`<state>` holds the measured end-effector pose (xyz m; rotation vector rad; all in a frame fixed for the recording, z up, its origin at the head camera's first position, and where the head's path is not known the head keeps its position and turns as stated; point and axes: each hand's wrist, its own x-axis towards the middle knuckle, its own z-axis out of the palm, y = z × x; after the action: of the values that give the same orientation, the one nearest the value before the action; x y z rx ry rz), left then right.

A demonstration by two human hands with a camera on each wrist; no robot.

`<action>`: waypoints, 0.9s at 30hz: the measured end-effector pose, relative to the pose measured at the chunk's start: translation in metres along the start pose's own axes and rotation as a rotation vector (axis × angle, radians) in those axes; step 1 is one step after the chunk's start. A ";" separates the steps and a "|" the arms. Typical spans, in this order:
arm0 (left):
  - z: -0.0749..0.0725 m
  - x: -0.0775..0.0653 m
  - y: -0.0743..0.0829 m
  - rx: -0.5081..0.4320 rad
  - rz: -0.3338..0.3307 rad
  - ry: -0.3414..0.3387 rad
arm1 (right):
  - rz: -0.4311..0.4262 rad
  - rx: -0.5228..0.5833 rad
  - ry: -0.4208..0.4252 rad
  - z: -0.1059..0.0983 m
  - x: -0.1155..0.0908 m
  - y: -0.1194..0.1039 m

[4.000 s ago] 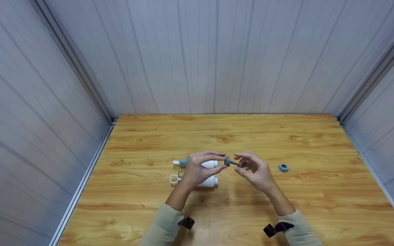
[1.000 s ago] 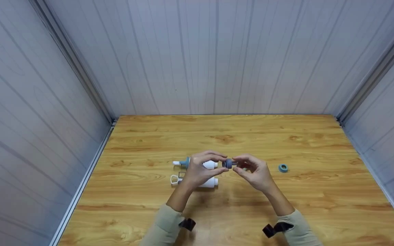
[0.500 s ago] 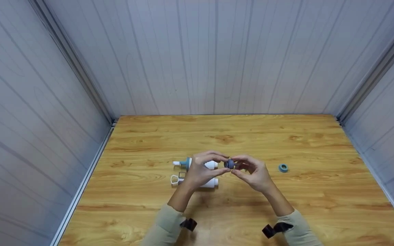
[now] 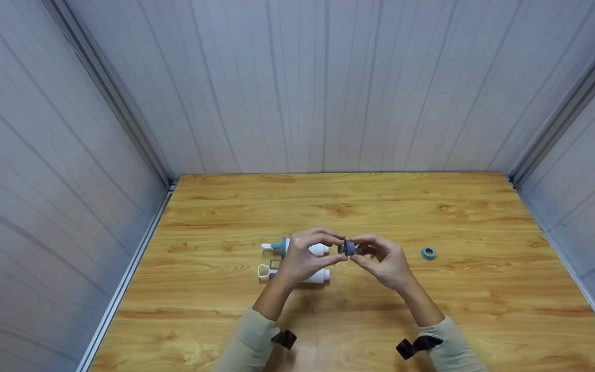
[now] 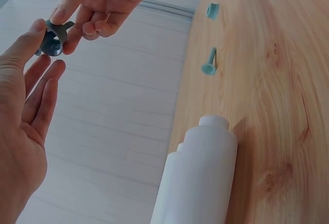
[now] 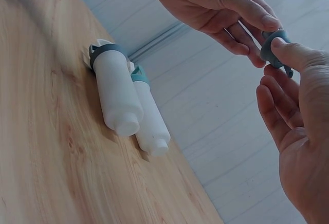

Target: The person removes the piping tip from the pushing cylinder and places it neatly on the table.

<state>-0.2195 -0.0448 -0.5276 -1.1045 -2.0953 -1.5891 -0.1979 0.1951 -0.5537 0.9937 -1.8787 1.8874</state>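
Above the table, a small dark grey-blue cap-like ring with a short stem (image 4: 349, 248) is held between both hands. My left hand (image 4: 301, 258) pinches its left side between thumb and fingertips. My right hand (image 4: 388, 261) pinches it from the right, fingertips covering most of the stem. In the left wrist view the ring's hollow opening (image 5: 53, 44) shows. The right wrist view shows the outer side of the ring (image 6: 272, 49), with my left hand (image 6: 216, 8) and right hand (image 6: 308, 142) both on it. Whether it is one part or two joined is unclear.
Two white bottles lie side by side under my left hand: one with a teal top (image 4: 280, 246), one with a dark grey lid (image 6: 108, 53) and white loop (image 4: 264, 271). A teal ring (image 4: 428, 253) and a teal funnel-shaped piece (image 5: 209, 64) are on the wooden table (image 4: 483, 299).
Since four seconds ago, my right hand has moved left, from the stem's far end to the ring. Over the last second, its fingertips have closed in slightly; the left hand has barely moved.
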 end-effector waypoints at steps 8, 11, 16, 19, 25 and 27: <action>-0.003 -0.001 -0.001 0.022 -0.003 0.012 | 0.014 -0.030 0.013 -0.003 0.001 -0.003; -0.003 -0.002 -0.002 0.022 0.004 0.018 | 0.014 -0.031 0.011 -0.003 0.002 -0.004; -0.003 -0.002 -0.005 0.016 0.021 0.016 | 0.009 -0.028 0.006 -0.003 0.002 -0.004; -0.003 -0.002 -0.005 0.024 0.023 0.019 | 0.001 -0.040 -0.003 -0.004 0.003 -0.004; -0.004 -0.001 -0.005 0.043 0.039 0.029 | -0.024 -0.038 -0.014 -0.009 0.004 -0.004; -0.004 -0.001 -0.004 0.040 0.034 0.034 | -0.031 -0.027 -0.010 -0.012 0.004 -0.005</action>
<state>-0.2225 -0.0498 -0.5298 -1.0857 -2.0666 -1.5327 -0.2006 0.2057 -0.5466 1.0192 -1.8783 1.8390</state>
